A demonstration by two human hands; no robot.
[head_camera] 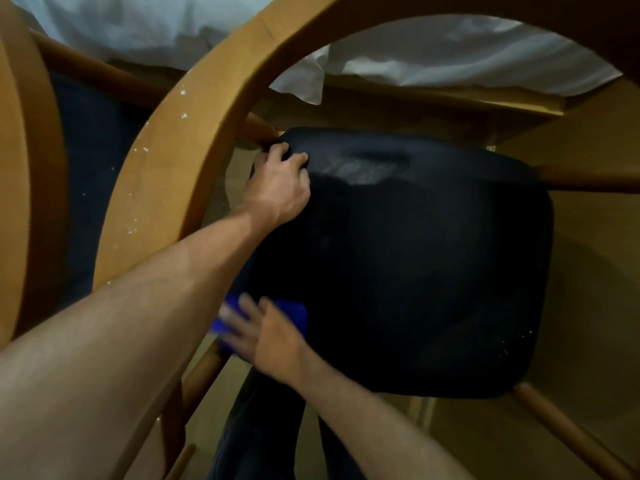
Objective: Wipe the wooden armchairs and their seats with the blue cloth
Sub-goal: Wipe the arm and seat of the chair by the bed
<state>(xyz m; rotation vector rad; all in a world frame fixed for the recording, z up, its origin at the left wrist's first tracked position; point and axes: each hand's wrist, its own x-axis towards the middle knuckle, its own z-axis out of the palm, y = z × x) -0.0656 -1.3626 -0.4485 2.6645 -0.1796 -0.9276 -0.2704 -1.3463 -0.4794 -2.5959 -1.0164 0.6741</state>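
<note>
Honey-coloured bentwood makes up the curved frame of the wooden armchair (194, 140), its arched armrest sweeping over the left forearm; pale specks dot that curve, so by my reading the wood is not yet cleaned. Under the arch lies the dark navy, rounded-square padded seat (415, 271), reaching from one hand to the other and well out to their right. It bears a greyish dusty smear just right of the left hand's fingers and a few pale flecks at its near right corner. A second armchair with a dark blue seat (90, 168) stands left of the left arm, and rumpled white bedding (450, 57) lies beyond both hands.

Seat-wiping looks to be the step in hand. The left hand (282, 183) is clamped on the seat's far left corner, fingers curled over the edge, seemingly steadying it. The right hand (263, 332), blurred, lies flat with fingers spread, pressing the bright blue folded cloth (294, 315) onto the seat's near left edge.

Next, I judge, strokes should carry the cloth forward toward the smear beside the left hand, then rightward to the flecks.
</note>
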